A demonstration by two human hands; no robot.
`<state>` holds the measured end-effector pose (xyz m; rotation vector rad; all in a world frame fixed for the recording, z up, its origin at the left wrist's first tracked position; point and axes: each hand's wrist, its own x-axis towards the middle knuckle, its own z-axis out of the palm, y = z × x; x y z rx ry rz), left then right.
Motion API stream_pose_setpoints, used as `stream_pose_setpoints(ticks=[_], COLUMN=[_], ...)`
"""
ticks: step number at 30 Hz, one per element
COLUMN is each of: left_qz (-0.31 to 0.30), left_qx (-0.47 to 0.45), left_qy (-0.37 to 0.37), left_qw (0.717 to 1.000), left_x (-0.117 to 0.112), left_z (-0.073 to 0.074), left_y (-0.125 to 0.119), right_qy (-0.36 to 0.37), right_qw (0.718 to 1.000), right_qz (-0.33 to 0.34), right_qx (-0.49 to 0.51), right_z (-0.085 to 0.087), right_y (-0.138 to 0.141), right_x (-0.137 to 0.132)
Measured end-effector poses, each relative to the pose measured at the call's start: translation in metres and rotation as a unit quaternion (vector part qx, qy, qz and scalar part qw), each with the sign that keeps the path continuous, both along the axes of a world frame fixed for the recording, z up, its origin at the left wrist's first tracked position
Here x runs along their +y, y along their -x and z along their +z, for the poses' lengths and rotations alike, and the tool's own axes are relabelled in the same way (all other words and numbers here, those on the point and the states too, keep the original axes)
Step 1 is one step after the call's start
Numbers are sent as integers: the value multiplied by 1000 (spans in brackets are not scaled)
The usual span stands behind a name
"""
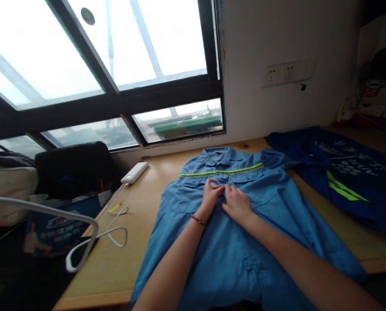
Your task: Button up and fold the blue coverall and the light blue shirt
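Note:
A light blue work shirt (pixel 270 224) with a yellow-green reflective stripe across the chest lies flat, front up, on a wooden table (pixel 137 242). My left hand (pixel 210 195) and my right hand (pixel 238 205) meet at the shirt's centre front, just below the stripe. Both have their fingers curled and pinched on the front placket; what is between the fingertips is too small to make out. A bead bracelet sits on my left wrist.
A dark blue garment (pixel 348 172) with printed lettering lies at the table's right. A white power bank (pixel 134 172) with a white cable (pixel 115 224) lies at the left edge. Black bags (pixel 72 168) and a white curved tube (pixel 50 211) stand beyond the left side. The window and the wall with sockets close off the back.

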<state>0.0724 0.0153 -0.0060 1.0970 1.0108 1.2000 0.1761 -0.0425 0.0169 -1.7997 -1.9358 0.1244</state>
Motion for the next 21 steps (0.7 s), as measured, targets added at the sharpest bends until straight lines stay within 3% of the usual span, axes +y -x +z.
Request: stream_pose_setpoints(ticks=[5,12,18,21], left_qz=[-8,-9,-9,-5], left_qx=[62,112,171,197], left_qy=[-56,-101,-161,-181], left_qw=[996,989,972,964], left_x=[3,26,63,72], left_z=[-3,-11,-9,-5], left_y=[2,4,5,2], right_qy=[25,63,88,123], right_qw=[994,994,994,968], right_qz=[-28,-34,-26,-6], right_qx=[-98,-88,67,220], right_z=[5,8,-3,-10], right_y=[12,-3,-20,-28], right_x=[-14,-12,5,17])
